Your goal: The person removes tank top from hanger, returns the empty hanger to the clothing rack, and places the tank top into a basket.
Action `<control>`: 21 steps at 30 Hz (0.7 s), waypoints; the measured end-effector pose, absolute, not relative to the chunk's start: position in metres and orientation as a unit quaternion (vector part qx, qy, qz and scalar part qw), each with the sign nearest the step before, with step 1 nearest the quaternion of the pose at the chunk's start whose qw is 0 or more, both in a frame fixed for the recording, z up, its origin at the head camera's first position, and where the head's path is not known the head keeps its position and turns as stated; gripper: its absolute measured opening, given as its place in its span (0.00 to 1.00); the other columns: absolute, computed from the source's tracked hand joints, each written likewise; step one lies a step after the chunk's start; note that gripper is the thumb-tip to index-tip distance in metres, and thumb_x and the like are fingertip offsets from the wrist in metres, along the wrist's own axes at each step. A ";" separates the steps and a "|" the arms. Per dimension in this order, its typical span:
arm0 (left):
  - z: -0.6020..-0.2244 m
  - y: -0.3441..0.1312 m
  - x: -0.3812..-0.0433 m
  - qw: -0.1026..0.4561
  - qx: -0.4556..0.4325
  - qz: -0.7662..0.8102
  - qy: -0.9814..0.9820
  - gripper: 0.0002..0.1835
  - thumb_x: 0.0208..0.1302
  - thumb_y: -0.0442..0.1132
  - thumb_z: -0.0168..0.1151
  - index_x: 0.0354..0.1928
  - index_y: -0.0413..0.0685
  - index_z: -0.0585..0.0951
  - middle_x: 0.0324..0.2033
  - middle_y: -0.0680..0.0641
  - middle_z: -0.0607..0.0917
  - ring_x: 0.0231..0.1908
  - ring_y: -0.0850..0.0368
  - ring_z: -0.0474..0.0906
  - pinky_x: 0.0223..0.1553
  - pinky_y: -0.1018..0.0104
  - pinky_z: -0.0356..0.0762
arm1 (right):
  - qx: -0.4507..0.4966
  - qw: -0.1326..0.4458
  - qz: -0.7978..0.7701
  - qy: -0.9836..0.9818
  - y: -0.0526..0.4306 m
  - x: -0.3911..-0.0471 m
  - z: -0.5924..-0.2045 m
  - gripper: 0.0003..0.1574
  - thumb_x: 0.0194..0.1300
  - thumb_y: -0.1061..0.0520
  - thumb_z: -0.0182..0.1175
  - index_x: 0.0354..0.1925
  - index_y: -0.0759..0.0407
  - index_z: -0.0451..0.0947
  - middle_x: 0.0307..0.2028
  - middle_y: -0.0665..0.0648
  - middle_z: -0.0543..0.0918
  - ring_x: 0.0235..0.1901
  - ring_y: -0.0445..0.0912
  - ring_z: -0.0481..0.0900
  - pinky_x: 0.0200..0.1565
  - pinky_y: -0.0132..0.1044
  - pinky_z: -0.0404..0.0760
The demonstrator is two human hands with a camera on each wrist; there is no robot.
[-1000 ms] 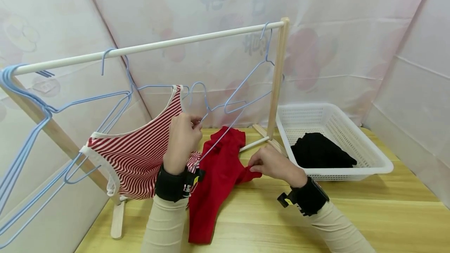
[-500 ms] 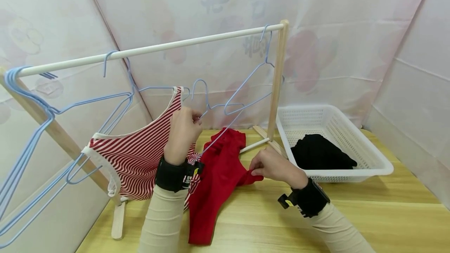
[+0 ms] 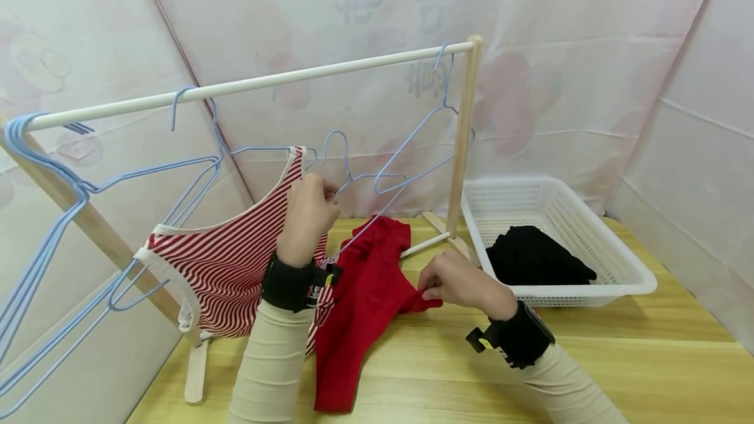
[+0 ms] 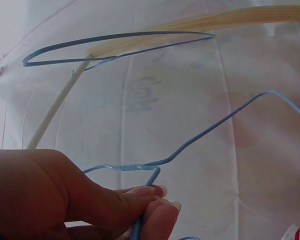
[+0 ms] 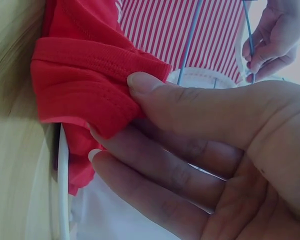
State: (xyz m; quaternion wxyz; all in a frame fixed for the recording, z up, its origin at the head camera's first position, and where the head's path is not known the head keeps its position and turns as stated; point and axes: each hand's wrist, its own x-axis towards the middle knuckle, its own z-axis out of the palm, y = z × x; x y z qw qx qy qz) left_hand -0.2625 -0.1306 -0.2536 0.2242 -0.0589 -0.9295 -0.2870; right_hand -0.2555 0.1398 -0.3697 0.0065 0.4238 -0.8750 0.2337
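My left hand pinches a blue wire hanger near its neck, thumb against fingertips. The hanger's hook is up, and its lower wire slants down over the red garment. This red piece of stretchy cloth lies on the table, with a long narrow part toward me. My right hand pinches a stitched, hemmed end of it between thumb and fingers, seen closely in the right wrist view. Beside my left hand, a red-and-white striped tank top hangs on another blue hanger from the rack.
A rack with a white rail and wooden posts crosses the view. Several blue hangers crowd its left end, and a bare hanger hangs at the right. A white basket with black cloth stands on the right.
My left hand and its hanger have risen slightly. My right hand keeps its pinch on the red garment, shifting barely.
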 end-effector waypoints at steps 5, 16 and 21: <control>-0.253 -0.130 -0.264 0.226 -0.061 -0.283 -0.930 0.13 0.62 0.25 0.60 0.43 0.35 0.90 0.36 0.37 0.91 0.40 0.41 0.84 0.46 0.49 0.79 | 0.421 -0.017 0.225 -0.879 0.140 -0.252 -0.365 0.02 0.60 0.64 0.74 0.33 0.59 0.89 0.30 0.49 0.90 0.30 0.36 0.86 0.36 0.28 0.83; -0.248 -0.136 -0.265 0.227 -0.051 -0.280 -0.931 0.13 0.61 0.24 0.60 0.43 0.34 0.90 0.37 0.37 0.91 0.42 0.40 0.85 0.46 0.50 0.81 | 0.328 -0.020 0.210 -0.921 0.185 -0.240 -0.343 0.15 0.64 0.53 0.72 0.48 0.55 0.87 0.46 0.51 0.90 0.46 0.50 0.88 0.44 0.39 0.85; -0.246 -0.139 -0.266 0.230 -0.058 -0.268 -0.934 0.14 0.61 0.24 0.59 0.43 0.35 0.90 0.37 0.37 0.91 0.45 0.40 0.86 0.51 0.48 0.81 | 0.280 0.035 0.206 -0.937 0.226 -0.227 -0.333 0.18 0.62 0.52 0.74 0.50 0.55 0.87 0.46 0.55 0.90 0.45 0.53 0.88 0.41 0.41 0.86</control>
